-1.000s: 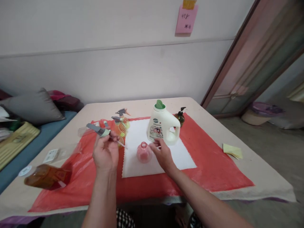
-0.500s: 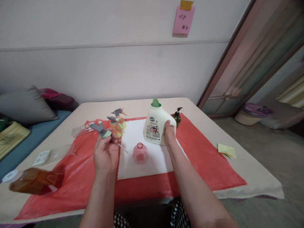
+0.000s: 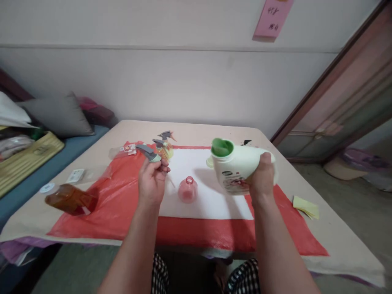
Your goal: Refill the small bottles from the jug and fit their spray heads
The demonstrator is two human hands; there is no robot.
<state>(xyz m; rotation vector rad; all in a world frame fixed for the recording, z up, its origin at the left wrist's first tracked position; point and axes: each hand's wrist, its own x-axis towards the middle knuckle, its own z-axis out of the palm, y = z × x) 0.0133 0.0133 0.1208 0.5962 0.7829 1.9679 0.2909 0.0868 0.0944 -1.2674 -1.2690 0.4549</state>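
- Progress is at an early stage, as it seems: the small pink bottle (image 3: 187, 189) stands upright and uncapped on the white sheet (image 3: 211, 196), and nothing flows into it yet.
- The right hand (image 3: 261, 176) is closed around the handle side of the white detergent jug (image 3: 237, 165) and holds it in the air, tilted, with the green spout (image 3: 222, 147) pointing to the left. The jug is above the sheet, to the right of the pink bottle and apart from it.
- The left hand (image 3: 152, 181) has the fingers closed on a grey and green spray head (image 3: 148, 152); its thin tube hangs down near the pink bottle but does not touch it.
- What is left, judging from this: the spout is not over the pink bottle's mouth, and the spray head is not on any bottle.
- Two more spray bottles (image 3: 164, 148) stand behind the left hand, and an amber bottle (image 3: 71, 199) lies on its side at the left.
- The table (image 3: 333, 232) has a beige cover with a red mat (image 3: 275, 237) under the white sheet. Yellow notes (image 3: 306, 206) lie near the right edge.
- Behind it is a pale wall with a pink note (image 3: 272, 18); a grey cushion (image 3: 59, 114) is at the left, a glass door (image 3: 346, 98) at the right.
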